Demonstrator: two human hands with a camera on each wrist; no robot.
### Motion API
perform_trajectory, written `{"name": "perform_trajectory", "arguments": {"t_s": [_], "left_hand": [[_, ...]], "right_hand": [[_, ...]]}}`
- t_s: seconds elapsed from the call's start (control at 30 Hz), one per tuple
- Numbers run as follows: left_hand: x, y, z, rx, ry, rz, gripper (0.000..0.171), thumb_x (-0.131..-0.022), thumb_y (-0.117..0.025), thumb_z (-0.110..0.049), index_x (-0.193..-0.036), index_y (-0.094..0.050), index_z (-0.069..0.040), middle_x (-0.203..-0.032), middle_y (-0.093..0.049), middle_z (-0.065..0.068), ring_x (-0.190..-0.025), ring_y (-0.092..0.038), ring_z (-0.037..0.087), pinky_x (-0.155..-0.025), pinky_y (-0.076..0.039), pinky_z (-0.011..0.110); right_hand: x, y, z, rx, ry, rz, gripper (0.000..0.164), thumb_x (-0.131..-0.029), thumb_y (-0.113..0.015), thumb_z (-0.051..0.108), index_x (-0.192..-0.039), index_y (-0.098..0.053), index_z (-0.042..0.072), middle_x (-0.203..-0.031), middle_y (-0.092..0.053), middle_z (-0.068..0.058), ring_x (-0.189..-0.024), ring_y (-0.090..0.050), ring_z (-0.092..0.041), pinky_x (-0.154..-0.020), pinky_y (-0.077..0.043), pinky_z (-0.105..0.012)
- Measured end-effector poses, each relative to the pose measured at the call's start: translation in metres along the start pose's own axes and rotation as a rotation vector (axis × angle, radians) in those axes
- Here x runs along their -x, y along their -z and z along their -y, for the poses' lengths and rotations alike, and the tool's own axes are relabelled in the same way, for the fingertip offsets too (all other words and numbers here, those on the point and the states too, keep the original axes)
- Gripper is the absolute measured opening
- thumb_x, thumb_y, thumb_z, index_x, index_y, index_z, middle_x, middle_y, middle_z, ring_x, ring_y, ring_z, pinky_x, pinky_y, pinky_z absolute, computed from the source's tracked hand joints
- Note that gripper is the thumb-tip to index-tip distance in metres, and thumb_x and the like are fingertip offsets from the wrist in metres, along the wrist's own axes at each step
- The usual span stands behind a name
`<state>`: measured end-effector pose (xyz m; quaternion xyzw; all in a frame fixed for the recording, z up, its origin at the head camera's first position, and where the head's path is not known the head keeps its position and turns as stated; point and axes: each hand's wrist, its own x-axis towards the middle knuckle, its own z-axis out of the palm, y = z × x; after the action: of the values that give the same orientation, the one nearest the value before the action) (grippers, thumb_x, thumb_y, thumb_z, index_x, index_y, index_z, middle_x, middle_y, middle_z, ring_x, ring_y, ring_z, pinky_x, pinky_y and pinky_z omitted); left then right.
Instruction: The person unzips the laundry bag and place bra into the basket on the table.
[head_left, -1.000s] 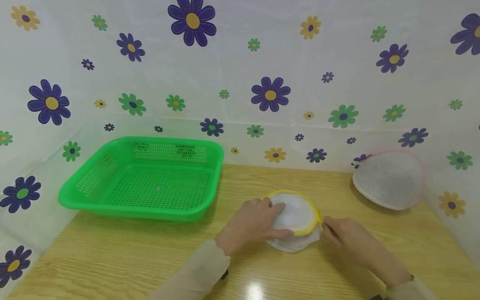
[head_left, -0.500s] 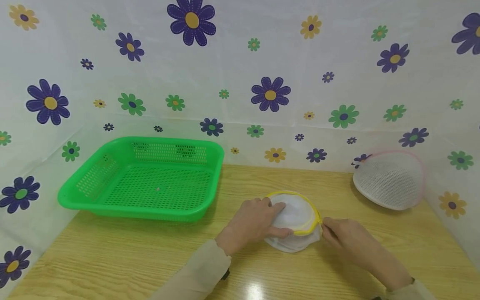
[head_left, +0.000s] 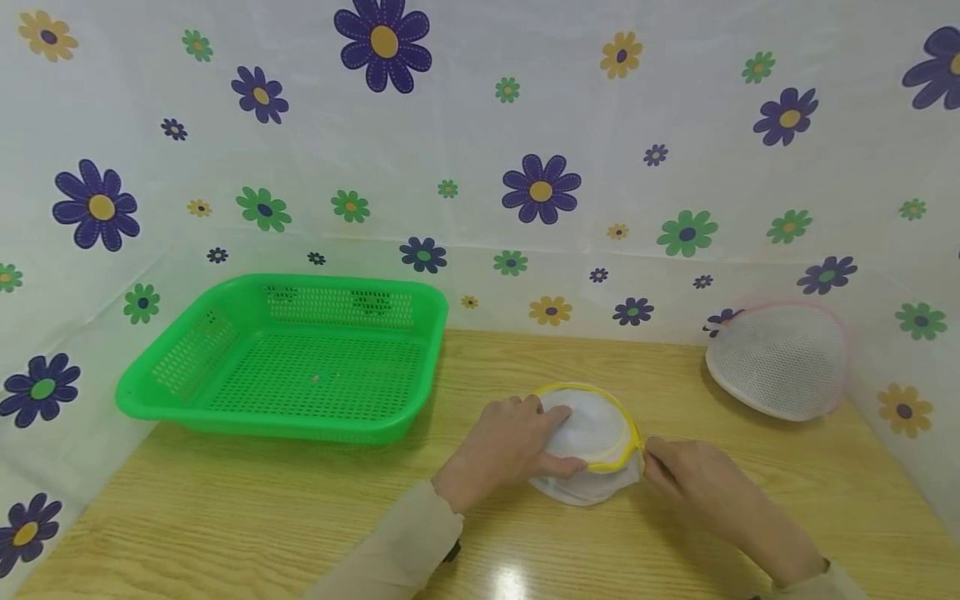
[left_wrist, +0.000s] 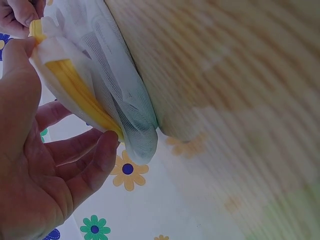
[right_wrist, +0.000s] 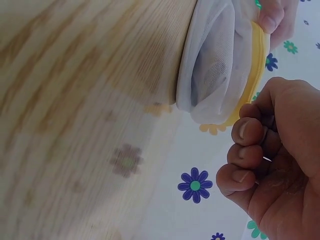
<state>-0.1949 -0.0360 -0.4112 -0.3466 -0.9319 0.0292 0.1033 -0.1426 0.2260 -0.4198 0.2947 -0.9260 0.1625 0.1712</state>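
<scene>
A round white mesh laundry bag (head_left: 588, 425) with a yellow zipper band around its top sits on the wooden table, right of centre. My left hand (head_left: 513, 446) holds its left side, fingers over the top and thumb along the near rim. In the left wrist view, the fingers of this hand (left_wrist: 60, 165) bend round the yellow-edged rim. At the bag's right edge, my right hand (head_left: 693, 479) pinches the end of the yellow zipper (right_wrist: 255, 70); the fingertips hide the pull itself. The other fingers of the right hand (right_wrist: 275, 155) are curled in.
To the left stands a green perforated plastic basket (head_left: 281, 427). A second white mesh laundry bag (head_left: 780, 362), pink-edged, leans by the curtain at the back right. Behind the wooden table (head_left: 600, 554) hangs a white flower-print curtain (head_left: 480, 133).
</scene>
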Motion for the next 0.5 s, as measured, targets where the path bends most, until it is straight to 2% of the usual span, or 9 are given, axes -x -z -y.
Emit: {"name": "perform_trajectory", "arguments": {"t_s": [0.27,0.5], "left_hand": [[0.0006,-0.0008,-0.0001,-0.014,0.002,-0.017,0.074,-0.091,-0.048,-0.079,-0.137,-0.064,-0.024,-0.103,-0.074,0.006,-0.078,-0.069,0.018,-0.06,-0.056,0.03],[0.0001,0.0001,-0.0001,0.011,0.015,0.019,0.075,-0.092,-0.045,-0.079,-0.14,-0.062,-0.024,-0.106,-0.073,0.006,-0.081,-0.069,0.019,-0.062,-0.056,0.031]], "right_hand": [[0.0009,-0.0004,0.001,-0.005,0.013,-0.002,0.035,-0.086,-0.063,-0.001,-0.071,-0.042,0.023,-0.064,-0.026,0.021,-0.057,-0.021,0.009,-0.048,-0.024,-0.014],[0.0007,-0.0014,0.0015,-0.014,0.023,-0.018,0.035,-0.087,-0.064,0.0,-0.071,-0.043,0.023,-0.064,-0.026,0.022,-0.057,-0.022,0.01,-0.048,-0.024,-0.013]]}}
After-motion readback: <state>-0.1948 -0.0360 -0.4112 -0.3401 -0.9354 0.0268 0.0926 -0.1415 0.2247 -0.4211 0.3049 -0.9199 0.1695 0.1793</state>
